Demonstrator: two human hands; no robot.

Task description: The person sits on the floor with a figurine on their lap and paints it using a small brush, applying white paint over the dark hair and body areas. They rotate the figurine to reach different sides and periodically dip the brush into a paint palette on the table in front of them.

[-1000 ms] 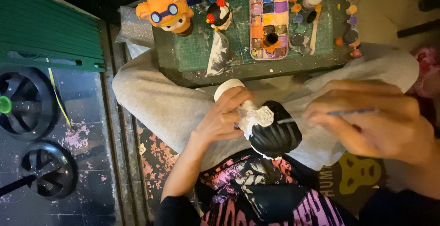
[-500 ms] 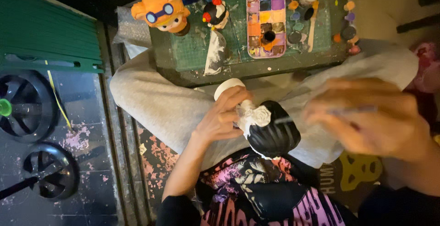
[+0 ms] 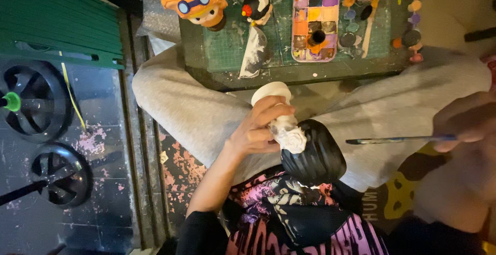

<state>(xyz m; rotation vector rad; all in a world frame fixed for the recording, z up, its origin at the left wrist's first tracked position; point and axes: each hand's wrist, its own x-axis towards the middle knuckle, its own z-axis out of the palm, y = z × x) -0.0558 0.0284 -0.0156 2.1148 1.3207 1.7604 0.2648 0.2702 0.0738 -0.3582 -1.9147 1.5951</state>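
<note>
Right hand (image 3: 467,126): a second ago close over the figurine (image 3: 302,141), brush tip at its black head; now drawn off toward 3 o'clock, at the frame's edge, well apart from the figurine.
Brush (image 3: 400,140): formerly at the black head; now level, tip pointing to 9 o'clock, just short of the head.
Figurine: black head, earlier partly covered by the right hand, now fully shown.
Orange figure (image 3: 198,1): sits higher in view, toward 12 o'clock.
</note>
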